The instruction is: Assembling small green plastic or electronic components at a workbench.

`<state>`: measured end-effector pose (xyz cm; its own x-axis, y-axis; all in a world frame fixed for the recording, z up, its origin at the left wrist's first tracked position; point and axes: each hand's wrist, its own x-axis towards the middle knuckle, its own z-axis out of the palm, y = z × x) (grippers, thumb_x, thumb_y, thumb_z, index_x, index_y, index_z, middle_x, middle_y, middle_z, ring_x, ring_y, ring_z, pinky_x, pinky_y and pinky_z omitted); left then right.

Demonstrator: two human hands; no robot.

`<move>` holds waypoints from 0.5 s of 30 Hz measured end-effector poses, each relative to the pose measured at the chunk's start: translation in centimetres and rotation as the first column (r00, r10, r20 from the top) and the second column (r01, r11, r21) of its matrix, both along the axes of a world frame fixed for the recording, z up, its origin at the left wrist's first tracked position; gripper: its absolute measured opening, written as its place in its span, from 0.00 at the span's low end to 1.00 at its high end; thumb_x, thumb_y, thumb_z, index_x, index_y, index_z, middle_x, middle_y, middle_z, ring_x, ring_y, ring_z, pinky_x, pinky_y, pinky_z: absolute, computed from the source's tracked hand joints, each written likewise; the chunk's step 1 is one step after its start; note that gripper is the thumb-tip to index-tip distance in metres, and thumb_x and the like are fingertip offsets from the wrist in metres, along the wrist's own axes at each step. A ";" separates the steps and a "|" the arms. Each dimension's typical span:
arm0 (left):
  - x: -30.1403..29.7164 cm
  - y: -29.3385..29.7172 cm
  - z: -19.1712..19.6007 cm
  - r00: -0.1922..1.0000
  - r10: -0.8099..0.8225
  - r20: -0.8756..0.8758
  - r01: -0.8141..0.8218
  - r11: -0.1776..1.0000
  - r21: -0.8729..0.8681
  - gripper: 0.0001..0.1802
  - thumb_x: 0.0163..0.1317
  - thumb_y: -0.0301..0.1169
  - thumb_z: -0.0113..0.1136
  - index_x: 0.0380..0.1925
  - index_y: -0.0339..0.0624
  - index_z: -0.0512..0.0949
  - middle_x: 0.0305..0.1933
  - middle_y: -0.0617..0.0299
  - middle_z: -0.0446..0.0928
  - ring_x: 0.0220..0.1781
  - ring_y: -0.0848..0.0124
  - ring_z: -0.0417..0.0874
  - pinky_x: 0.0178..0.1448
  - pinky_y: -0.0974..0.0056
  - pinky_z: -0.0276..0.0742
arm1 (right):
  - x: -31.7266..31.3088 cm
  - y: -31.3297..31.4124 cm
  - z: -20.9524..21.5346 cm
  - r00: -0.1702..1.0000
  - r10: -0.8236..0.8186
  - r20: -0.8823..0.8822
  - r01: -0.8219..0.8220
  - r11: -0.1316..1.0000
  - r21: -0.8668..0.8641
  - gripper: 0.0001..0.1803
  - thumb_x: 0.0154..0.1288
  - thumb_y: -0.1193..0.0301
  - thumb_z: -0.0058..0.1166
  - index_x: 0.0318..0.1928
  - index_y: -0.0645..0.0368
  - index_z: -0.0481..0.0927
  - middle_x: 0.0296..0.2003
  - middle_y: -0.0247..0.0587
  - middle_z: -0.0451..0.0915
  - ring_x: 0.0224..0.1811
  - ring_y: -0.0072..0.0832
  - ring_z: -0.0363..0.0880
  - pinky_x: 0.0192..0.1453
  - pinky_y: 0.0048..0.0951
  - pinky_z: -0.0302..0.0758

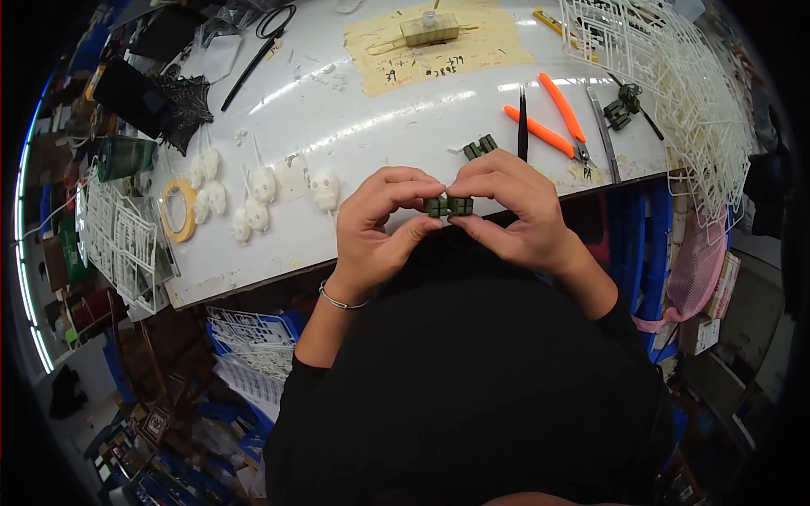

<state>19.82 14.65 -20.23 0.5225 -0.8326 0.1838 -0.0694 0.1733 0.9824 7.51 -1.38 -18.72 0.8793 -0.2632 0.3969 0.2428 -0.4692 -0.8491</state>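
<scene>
Just over the near table edge, my left hand (pixel 369 228) pinches a small dark green block-shaped model part (pixel 435 207) between thumb and fingers. A similar dark green block-shaped part (pixel 461 206) is pinched in my right hand (pixel 525 215). The two parts face each other side by side; whether they touch is too small to tell. More dark green parts (pixel 481 147) lie on the white table (pixel 337 118) just beyond my right hand. Farther right rests another green cluster (pixel 623 106).
Beyond my right hand lie black tweezers (pixel 522 126), orange-handled nippers (pixel 553 126) and a flat metal tool (pixel 602 135). White plastic runners (pixel 675 101) pile up at right. Leftward are white skull-shaped pieces (pixel 324 189) and a yellow tape roll (pixel 177 211). A small bottle (pixel 429 30) stands at the back.
</scene>
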 end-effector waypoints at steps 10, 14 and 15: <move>0.0 -0.1 -0.3 0.993 -0.012 -0.115 0.011 1.000 -0.006 0.13 0.54 0.18 0.64 0.42 0.34 0.80 0.46 0.55 0.77 0.43 0.69 0.79 0.51 0.69 0.78 | 0.2 0.0 -0.5 1.000 -0.014 -0.007 0.014 0.999 0.038 0.18 0.43 0.82 0.64 0.39 0.62 0.81 0.36 0.40 0.79 0.38 0.33 0.76 0.42 0.28 0.73; 0.0 0.0 -0.2 0.993 -0.015 -0.118 0.016 1.000 0.004 0.13 0.54 0.18 0.64 0.42 0.34 0.80 0.46 0.55 0.77 0.44 0.69 0.79 0.51 0.69 0.78 | 0.2 -0.1 -1.1 1.000 -0.006 0.007 0.006 0.998 0.057 0.18 0.43 0.82 0.66 0.39 0.62 0.81 0.36 0.40 0.79 0.37 0.32 0.76 0.42 0.27 0.73; -0.1 0.0 -0.2 0.993 -0.016 -0.119 0.018 1.000 0.011 0.13 0.55 0.18 0.63 0.42 0.34 0.80 0.46 0.55 0.77 0.44 0.69 0.79 0.51 0.69 0.78 | 0.1 -0.1 -1.2 1.000 -0.001 0.014 0.000 0.998 0.065 0.17 0.43 0.82 0.66 0.39 0.62 0.81 0.36 0.40 0.79 0.37 0.32 0.76 0.42 0.27 0.73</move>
<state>19.77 14.66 -20.46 0.5258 -0.8433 0.1111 0.0509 0.1616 0.9855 7.65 -1.50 -19.91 0.8735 -0.2893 0.3915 0.2549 -0.4134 -0.8742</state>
